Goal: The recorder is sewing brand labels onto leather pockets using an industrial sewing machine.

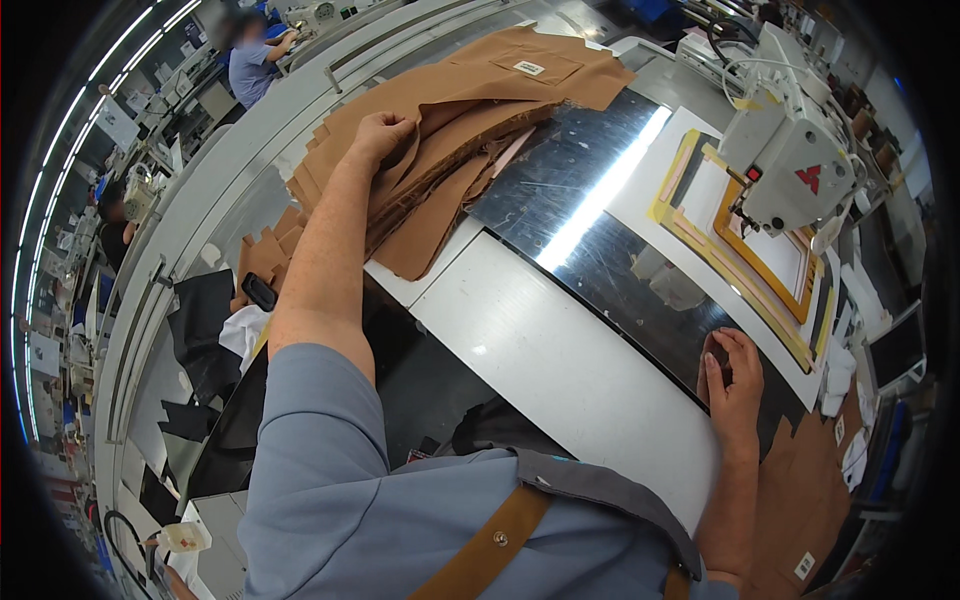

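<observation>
My left hand reaches to a stack of brown leather pieces on the left of the worktable. Its thumb and fingers are pinched on the edge of the top leather piece, which is lifted and curls away from the layers below. A white label lies on that top piece. My right hand rests by the near edge of a shiny metal plate, its fingers loosely curved and apart. Nothing shows in it.
A sewing machine head stands at the right over a yellow-edged template with an orange frame. More brown pieces lie at the lower right. Black scraps sit at the left. Another person works far off.
</observation>
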The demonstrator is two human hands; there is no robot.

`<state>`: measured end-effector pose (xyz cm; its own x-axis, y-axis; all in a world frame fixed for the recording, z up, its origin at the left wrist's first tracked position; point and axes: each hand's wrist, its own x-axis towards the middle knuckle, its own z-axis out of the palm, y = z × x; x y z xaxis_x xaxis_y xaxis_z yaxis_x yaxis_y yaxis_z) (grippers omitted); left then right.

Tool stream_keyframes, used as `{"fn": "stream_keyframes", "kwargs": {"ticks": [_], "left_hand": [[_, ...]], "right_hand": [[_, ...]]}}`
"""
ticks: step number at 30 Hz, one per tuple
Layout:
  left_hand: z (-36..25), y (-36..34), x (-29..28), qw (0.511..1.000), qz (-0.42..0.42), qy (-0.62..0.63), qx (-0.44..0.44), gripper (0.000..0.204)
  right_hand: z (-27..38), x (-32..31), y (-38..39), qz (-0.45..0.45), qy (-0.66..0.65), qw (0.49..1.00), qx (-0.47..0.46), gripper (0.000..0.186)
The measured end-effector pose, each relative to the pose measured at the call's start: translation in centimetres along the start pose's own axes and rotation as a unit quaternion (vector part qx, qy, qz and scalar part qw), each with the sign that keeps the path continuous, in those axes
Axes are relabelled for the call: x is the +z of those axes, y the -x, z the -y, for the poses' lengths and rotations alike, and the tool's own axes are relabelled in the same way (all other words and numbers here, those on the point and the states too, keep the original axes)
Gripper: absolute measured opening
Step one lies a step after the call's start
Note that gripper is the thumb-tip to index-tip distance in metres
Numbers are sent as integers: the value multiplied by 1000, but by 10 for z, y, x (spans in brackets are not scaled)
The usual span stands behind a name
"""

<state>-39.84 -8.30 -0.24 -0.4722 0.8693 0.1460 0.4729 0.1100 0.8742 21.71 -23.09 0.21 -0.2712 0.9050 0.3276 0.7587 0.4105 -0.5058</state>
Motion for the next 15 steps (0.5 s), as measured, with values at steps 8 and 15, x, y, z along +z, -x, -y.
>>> {"fn": "stream_keyframes", "kwargs": {"ticks": [8,15], "left_hand": [[-13,-12,64,991,-60,-92,78,25],[-11,17,42,994,-88,-54,37,20]], "right_hand": [[-49,-6,21,18,53,998,-33,31],[-3,-6,10,56,32,996,-59,37]]}}
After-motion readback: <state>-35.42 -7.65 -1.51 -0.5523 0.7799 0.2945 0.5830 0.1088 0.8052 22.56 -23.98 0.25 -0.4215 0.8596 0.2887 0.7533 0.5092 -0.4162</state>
